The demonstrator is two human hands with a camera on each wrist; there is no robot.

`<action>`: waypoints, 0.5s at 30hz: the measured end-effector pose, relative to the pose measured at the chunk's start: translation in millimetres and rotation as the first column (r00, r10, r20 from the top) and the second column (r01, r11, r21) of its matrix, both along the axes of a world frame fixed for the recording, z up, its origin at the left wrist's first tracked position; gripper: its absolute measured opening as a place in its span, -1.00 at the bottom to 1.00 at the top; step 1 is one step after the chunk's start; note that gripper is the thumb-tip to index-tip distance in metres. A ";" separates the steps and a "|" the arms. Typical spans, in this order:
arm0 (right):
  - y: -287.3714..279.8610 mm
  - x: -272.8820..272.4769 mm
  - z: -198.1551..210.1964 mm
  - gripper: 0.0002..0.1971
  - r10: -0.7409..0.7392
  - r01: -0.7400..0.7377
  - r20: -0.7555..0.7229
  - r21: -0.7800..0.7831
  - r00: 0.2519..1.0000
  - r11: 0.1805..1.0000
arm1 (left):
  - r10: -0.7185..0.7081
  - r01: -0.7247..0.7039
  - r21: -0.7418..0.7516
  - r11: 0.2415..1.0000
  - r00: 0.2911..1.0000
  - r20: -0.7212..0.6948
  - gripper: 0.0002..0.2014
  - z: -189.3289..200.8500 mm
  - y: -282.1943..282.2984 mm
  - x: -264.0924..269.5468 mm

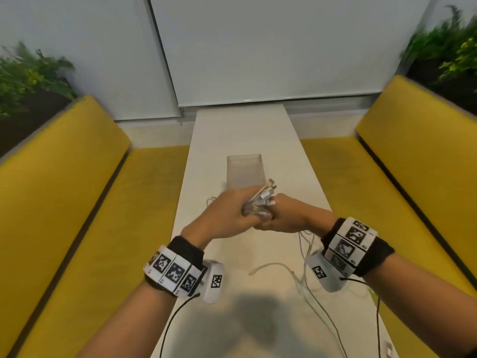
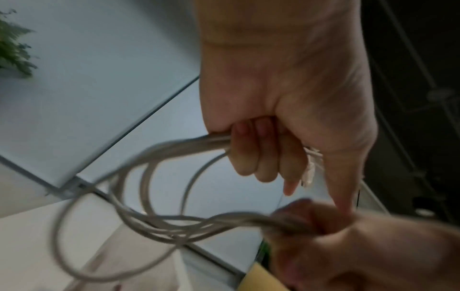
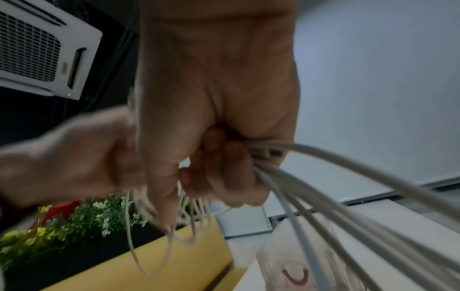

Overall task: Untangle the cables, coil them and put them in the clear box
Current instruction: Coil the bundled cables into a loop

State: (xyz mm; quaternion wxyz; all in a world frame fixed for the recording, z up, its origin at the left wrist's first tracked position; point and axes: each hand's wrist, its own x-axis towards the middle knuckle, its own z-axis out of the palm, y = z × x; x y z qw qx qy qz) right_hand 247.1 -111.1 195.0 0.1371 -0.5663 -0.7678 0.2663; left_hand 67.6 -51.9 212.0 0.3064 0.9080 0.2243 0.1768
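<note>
My left hand (image 1: 232, 213) and right hand (image 1: 286, 215) meet above the middle of the white table (image 1: 258, 135). Both grip one bundle of white cables (image 1: 260, 200), whose plug ends stick up between them. In the left wrist view my left hand (image 2: 261, 155) has its fingers curled round the cable loops (image 2: 154, 196), which hang as a rough coil. In the right wrist view my right hand (image 3: 219, 169) clutches several grey-white strands (image 3: 323, 196). The clear box (image 1: 245, 171) stands upright just beyond the hands and looks empty. More loose white cable (image 1: 302, 270) trails on the table under my right wrist.
Yellow benches (image 1: 77, 189) (image 1: 402, 177) run along both sides of the narrow table. Green plants (image 1: 28, 76) (image 1: 446, 45) stand behind the bench backs. A white wall closes the far end. Thin black leads (image 1: 170, 324) hang from the wrist cameras.
</note>
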 end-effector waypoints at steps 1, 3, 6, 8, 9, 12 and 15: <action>-1.6 2.0 4.5 -0.77 0.022 -0.023 -0.017 -0.010 1.000 1.000 | -0.027 0.026 -0.019 0.999 0.998 -0.050 -0.61 -7.1 0.3 0.8; -2.0 5.4 8.4 -0.79 0.016 -0.015 0.024 -0.031 1.000 0.999 | -0.052 0.047 -0.056 0.997 0.993 -0.108 -0.61 -15.4 2.2 1.0; -0.9 7.7 3.3 -0.89 -0.018 0.019 0.018 -0.051 1.000 0.999 | -0.055 0.055 -0.003 0.998 0.985 -0.164 -0.71 -14.5 9.5 2.3; 0.1 12.1 -3.6 -0.79 -0.080 0.075 -0.090 -0.059 0.993 0.995 | -0.035 0.049 0.073 0.996 0.982 -0.187 -0.72 -9.5 18.9 -1.2; 0.3 17.4 -8.5 -0.68 -0.125 0.117 -0.150 -0.061 0.981 0.991 | -0.012 0.030 0.103 0.994 0.985 -0.171 -0.65 -6.2 25.4 -6.2; -5.4 41.0 -27.4 -0.50 -0.293 0.262 -0.259 -0.150 0.920 0.953 | 0.127 -0.127 0.088 0.988 0.992 -0.001 -0.46 12.6 49.9 -30.9; -12.8 68.6 -49.3 -0.51 -0.416 0.357 -0.328 -0.227 0.848 0.906 | 0.256 -0.275 0.092 0.957 0.951 0.175 -0.53 41.2 67.9 -55.8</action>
